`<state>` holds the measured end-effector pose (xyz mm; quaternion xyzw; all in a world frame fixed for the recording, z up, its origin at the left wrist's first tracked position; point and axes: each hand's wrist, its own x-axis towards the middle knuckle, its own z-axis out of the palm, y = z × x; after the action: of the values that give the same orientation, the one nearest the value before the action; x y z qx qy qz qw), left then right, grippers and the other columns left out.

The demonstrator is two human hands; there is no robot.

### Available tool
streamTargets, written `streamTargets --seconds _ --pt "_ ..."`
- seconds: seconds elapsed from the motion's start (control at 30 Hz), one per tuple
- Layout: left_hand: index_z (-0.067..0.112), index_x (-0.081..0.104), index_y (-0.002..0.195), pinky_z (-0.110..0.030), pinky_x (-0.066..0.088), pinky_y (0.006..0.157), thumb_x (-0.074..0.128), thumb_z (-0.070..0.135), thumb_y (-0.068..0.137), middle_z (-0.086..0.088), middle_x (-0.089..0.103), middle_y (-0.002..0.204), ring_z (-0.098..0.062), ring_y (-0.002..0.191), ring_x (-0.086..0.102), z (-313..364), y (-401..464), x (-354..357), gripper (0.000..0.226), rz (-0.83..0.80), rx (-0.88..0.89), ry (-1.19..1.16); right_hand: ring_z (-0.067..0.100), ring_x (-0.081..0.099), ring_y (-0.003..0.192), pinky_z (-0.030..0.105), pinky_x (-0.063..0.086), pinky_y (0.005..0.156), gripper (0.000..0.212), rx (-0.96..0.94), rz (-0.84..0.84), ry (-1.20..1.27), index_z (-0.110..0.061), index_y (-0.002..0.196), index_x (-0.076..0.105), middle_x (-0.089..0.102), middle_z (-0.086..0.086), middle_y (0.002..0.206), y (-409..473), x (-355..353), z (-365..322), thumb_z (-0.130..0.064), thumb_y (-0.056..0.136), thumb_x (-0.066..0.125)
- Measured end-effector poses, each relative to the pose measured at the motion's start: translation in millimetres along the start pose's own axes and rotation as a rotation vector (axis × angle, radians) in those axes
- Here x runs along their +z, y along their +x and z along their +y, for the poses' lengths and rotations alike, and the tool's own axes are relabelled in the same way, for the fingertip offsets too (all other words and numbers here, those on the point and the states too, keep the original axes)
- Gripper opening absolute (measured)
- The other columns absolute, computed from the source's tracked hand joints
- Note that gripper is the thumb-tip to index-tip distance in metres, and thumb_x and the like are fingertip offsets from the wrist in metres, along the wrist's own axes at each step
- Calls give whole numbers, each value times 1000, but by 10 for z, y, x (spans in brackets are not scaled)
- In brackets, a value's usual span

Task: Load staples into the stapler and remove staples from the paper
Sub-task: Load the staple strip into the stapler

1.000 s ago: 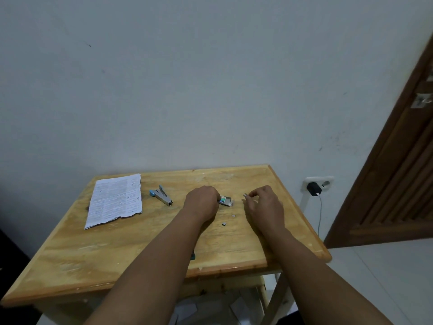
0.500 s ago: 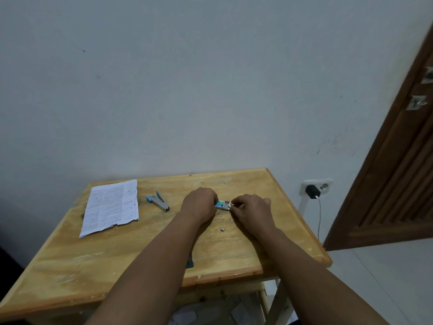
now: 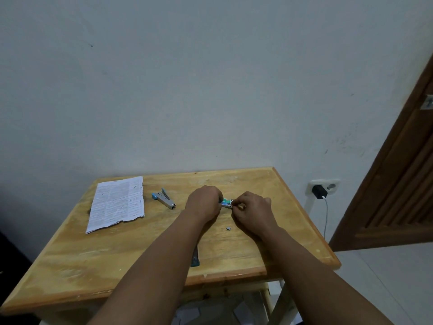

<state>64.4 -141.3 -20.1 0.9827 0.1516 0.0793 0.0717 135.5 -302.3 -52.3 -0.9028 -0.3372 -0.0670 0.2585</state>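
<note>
A small staple box [image 3: 226, 202] is pinched between both hands just right of the frame's centre: it's held by the left hand [image 3: 204, 203], closed around one end, while its other end is worked at by the right hand's [image 3: 253, 211] fingertips. The stapler [image 3: 164, 201] is left lying open toward centre-left, beside the paper [image 3: 117, 202]. One stray staple bit [image 3: 228, 228] is already seen on the table [image 3: 70, 273] (not a great sign). If the box is tugged too hard, more strips could be spilled or snapped.
</note>
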Motion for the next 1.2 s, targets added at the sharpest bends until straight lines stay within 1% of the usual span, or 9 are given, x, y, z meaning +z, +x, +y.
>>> streamTargets --seconds 0.33,0.43,0.53,0.6,0.73,0.83,0.93,1.07,1.2 --pt "21 73 131 -38 59 89 69 28 99 -3 74 125 -22 106 68 2 -16 -10 33 -35 0 -43 10 65 92 37 33 99 5 11 -18 144 -31 97 68 74 -12 93 38 -15 -59 -36 96 68" --pt "21 73 131 -39 60 87 65 23 100 -4 74 123 -23 106 67 40 -10 -32 32 -48 8 -3 9 66 93 36 51 94 5 60 -53 325 -34 94 67 71 -16 94 75 -136 31 -29 94 68" --pt "20 73 128 -42 57 85 58 22 99 -7 72 124 -27 111 62 98 -14 -72 32 -2 15 89 11 70 90 35 60 81 12 165 114 481 -26 95 71 74 -10 96 177 -401 189 -15 94 68" --pt "18 69 128 -43 53 87 57 25 99 -7 67 126 -29 113 58 91 -60 -115 33 67 -3 172 15 69 95 28 51 81 14 233 144 410 -21 96 74 72 -6 96 209 -540 348 -10 93 65" --pt "19 61 124 -42 49 82 55 38 101 -6 58 124 -27 108 57 14 -224 -245 31 160 -117 221 20 68 96 30 50 78 14 283 -161 204 -16 97 78 74 0 97 148 -584 555 -26 92 70" --pt "18 60 127 -39 47 79 46 72 96 -5 58 125 -27 111 60 -73 -333 -373 64 119 -213 130 18 67 90 30 51 74 27 275 -235 129 -16 98 78 73 -2 94 127 -529 520 -41 88 78" --pt "20 58 127 -37 44 75 47 94 77 -3 60 124 -26 110 64 -130 -519 -453 90 95 -271 88 17 68 91 32 55 76 23 292 -169 63 -20 99 81 76 -2 99 105 -437 437 -40 88 79" --pt "22 49 136 -37 47 77 58 92 73 -3 63 128 -26 115 65 -188 -782 -464 94 -14 -367 70 18 67 91 34 57 76 11 334 -101 53 -24 94 79 75 -2 98 49 -376 316 -34 90 77" --pt "24 51 126 -36 50 78 66 81 77 -1 68 121 -25 111 67 -241 -933 -383 77 -106 -432 -7 18 65 89 36 56 76 7 333 -108 111 -25 85 72 73 -1 95 -7 -413 222 -26 90 77"
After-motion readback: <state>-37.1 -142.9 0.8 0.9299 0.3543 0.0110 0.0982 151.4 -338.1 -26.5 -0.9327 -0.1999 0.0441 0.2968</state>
